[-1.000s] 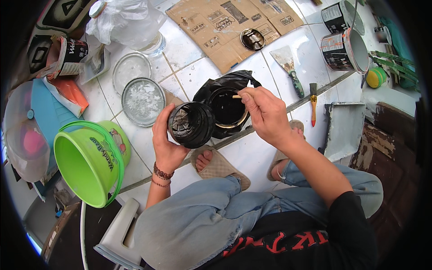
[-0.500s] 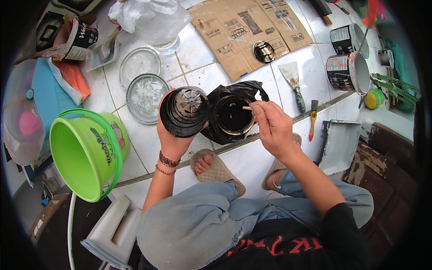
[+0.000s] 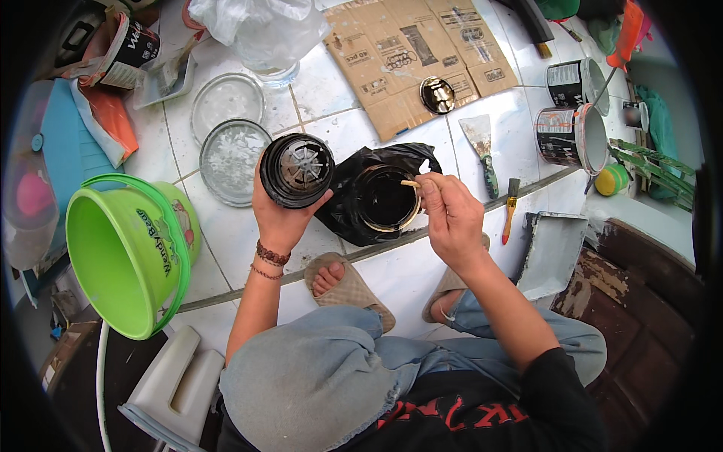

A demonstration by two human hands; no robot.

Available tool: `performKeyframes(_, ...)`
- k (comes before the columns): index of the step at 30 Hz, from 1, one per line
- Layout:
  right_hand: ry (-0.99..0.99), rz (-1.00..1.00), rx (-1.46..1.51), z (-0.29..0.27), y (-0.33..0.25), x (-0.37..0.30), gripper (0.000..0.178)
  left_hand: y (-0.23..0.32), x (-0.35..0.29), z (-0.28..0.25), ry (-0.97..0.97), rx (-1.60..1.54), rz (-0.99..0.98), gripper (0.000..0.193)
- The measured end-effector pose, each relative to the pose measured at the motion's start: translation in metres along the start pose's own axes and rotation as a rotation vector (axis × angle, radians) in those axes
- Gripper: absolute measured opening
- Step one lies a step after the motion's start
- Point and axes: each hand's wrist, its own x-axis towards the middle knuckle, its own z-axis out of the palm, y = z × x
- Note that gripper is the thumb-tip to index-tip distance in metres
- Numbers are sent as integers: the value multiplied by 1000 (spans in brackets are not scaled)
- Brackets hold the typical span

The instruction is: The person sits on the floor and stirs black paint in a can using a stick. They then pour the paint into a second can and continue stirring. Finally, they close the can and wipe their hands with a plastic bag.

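My left hand [image 3: 280, 218] is wrapped round a black ribbed plastic pot [image 3: 305, 172], its slotted base facing up toward me. To its right stands an open can of black paint [image 3: 388, 197], set in a crumpled black plastic bag [image 3: 339, 203]. Over the can's right rim, my right hand [image 3: 454, 218] pinches a thin wooden stick [image 3: 410, 183]. The stick's tip points left over the dark paint; how far it dips in cannot be made out.
A flattened cardboard sheet [image 3: 410, 56] with a round metal lid [image 3: 437, 95] lies beyond the can. Nearby are a scraper [image 3: 480, 147], a paintbrush [image 3: 511, 207] and a grey tray [image 3: 553, 252]. Two round lids [image 3: 233, 162] and a green bucket [image 3: 120, 256] are at left.
The black pot in my left hand has tilted, its base now turned more squarely toward me. My right hand stays at the can's rim with the stick. The whole view has shifted slightly.
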Motion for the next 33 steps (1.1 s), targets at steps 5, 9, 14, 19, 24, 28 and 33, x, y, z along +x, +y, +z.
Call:
performKeyframes(5, -85, -67, -34, 4, -3, -4, 10, 11, -1, 7, -34, -105, -79, 76)
performKeyframes(9, 93, -40, -126, -1, -1, 6, 12, 12, 1, 9, -19, -143, -53, 75)
performKeyframes(14, -72, 43, -53, -11, -3, -5, 16, 11, 8, 9, 5, -143, -41, 76)
performKeyframes(19, 36, 152, 35, -34, -16, -3, 18, 8, 18, 8, 36, -45, 22, 85)
performKeyframes(24, 69, 129, -32, -51, -31, -5, 17, 17, 24, 8, 187, 128, 181, 90)
performKeyframes(28, 114, 112, -16, -63, -39, -17, 18, 36, 19, 0, 204, 326, 219, 86)
performKeyframes(33, 135, 150, 33, -78, -46, -26, 19, 50, 8, -15, 208, 533, 259, 84)
